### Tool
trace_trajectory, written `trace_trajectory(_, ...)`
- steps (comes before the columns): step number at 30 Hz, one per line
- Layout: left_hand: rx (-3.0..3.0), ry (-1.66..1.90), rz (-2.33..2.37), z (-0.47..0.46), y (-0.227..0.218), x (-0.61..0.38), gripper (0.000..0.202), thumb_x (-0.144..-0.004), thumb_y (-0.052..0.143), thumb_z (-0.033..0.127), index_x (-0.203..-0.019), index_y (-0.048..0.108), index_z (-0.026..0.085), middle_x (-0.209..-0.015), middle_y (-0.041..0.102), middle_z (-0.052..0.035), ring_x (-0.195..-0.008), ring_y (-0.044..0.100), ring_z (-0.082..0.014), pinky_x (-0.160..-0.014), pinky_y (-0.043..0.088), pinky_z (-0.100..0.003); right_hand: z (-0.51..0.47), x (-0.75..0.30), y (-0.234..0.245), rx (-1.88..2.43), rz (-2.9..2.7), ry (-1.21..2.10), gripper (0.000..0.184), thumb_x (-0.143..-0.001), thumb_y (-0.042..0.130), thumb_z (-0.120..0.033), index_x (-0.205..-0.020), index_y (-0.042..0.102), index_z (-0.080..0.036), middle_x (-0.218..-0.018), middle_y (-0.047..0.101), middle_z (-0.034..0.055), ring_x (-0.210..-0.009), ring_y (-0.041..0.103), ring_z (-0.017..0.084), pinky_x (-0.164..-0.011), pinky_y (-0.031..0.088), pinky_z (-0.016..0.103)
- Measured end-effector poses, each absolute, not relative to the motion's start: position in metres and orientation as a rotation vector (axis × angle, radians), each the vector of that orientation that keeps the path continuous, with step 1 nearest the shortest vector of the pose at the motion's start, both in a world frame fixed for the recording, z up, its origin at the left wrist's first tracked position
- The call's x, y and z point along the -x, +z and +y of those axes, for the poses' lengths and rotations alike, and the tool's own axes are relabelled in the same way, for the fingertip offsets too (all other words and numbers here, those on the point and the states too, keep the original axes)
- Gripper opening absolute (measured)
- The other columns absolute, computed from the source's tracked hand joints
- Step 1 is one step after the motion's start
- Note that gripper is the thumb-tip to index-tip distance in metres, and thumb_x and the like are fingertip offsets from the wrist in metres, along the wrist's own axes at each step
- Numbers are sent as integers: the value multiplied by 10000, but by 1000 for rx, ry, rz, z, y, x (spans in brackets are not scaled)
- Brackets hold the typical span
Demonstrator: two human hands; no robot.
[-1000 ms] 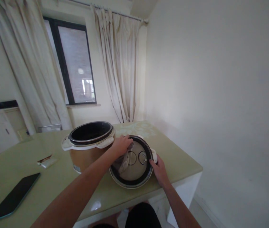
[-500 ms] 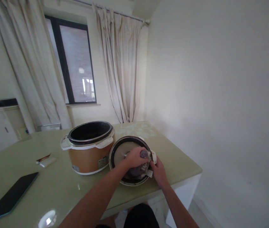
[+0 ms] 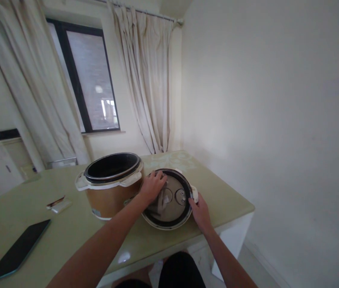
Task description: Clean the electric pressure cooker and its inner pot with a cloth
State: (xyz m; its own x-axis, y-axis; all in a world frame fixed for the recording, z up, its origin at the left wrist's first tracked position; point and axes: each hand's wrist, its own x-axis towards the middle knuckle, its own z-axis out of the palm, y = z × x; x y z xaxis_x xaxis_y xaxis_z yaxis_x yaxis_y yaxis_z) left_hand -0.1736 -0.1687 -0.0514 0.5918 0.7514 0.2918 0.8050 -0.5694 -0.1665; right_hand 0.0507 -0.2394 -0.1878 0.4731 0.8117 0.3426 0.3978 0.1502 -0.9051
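Note:
The round pressure cooker lid (image 3: 172, 214) lies on the table with its metal underside and dark sealing ring facing up. My left hand (image 3: 153, 187) presses a grey cloth (image 3: 158, 204) onto the left part of the underside; its fingers lie over the cloth near the ring. At the lid's right edge, my right hand (image 3: 200, 209) grips the rim beside a white handle. Just left of the lid stands the brown and white electric pressure cooker (image 3: 106, 200), uncovered, with a dark inner pot. My left hand and forearm hide part of its lower side.
A black flat tablet-like slab (image 3: 18, 250) lies at the table's left front. Behind it are a small white packet (image 3: 60, 206) and a thin brown item. The table's (image 3: 226, 200) right edge runs near a bare wall. Curtains (image 3: 145, 80) and a window are at the back.
My left hand has swept the cloth from the lid's right side to its left side. My right hand stays at the right rim. The view has shifted slightly.

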Motion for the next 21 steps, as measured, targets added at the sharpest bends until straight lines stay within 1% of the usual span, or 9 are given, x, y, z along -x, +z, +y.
trace_trajectory(3, 2527, -489, -1338, -168, -69, 153, 408, -983, 560, 172, -1371, 612, 287, -1403, 589, -109, -1275, 531, -299, -977, 524, -399, -240, -51, -187, 1446, -1133, 400, 449, -849, 573, -435, -1194, 723, -190, -1013, 783, 73, -877, 678, 263, -804, 518, 356)
trace_trajectory(6, 2672, -677, -1440, -176, -85, 122, 430, -921, 683, 290, -1346, 615, 290, -1357, 611, -79, -1213, 595, -268, -958, 526, -351, -240, -51, -188, 1421, -1141, 406, 457, -856, 575, -430, -1213, 718, -184, -1055, 783, 84, -924, 687, 268, -836, 526, 357)
trace_trajectory(9, 2936, -684, -1299, -185, -91, 102, 424, -858, 730, 350, -1269, 653, 279, -1263, 665, -57, -1109, 669, -244, -976, 516, -335, -241, -52, -190, 1406, -1140, 422, 466, -861, 579, -434, -1233, 713, -188, -1123, 783, 94, -1010, 698, 278, -888, 528, 362)
trace_trajectory(11, 3013, -653, -1254, -186, -91, 104, 421, -836, 732, 371, -1237, 666, 264, -1242, 696, -59, -1113, 682, -256, -984, 510, -337, -241, -52, -189, 1421, -1147, 426, 454, -867, 572, -437, -1217, 721, -190, -1126, 785, 97, -1026, 701, 282, -902, 525, 367)
trace_trajectory(14, 3090, -503, -1277, -181, -85, 126, 374, -813, 733, 400, -1151, 693, 244, -1179, 750, -55, -1106, 693, -270, -958, 513, -333, -241, -52, -189, 1468, -1161, 431, 416, -872, 565, -445, -1153, 740, -194, -1056, 794, 90, -965, 706, 283, -867, 529, 369)
trace_trajectory(17, 3211, -178, -1229, -176, -74, 152, 323, -758, 766, 380, -1042, 727, 231, -1068, 786, -38, -1009, 718, -257, -895, 526, -311, -240, -52, -189, 1470, -1153, 432, 421, -867, 565, -456, -1143, 742, -192, -1030, 796, 90, -933, 705, 288, -852, 534, 379)
trace_trajectory(21, 3195, 190, -1259, -171, -55, 166, 375, -691, 813, 316, -1054, 751, 244, -1074, 795, -44, -987, 733, -263, -844, 549, -314, -239, -51, -192, 1431, -1142, 427, 440, -858, 581, -457, -1190, 739, -216, -1068, 798, 84, -974, 705, 291, -870, 530, 380)
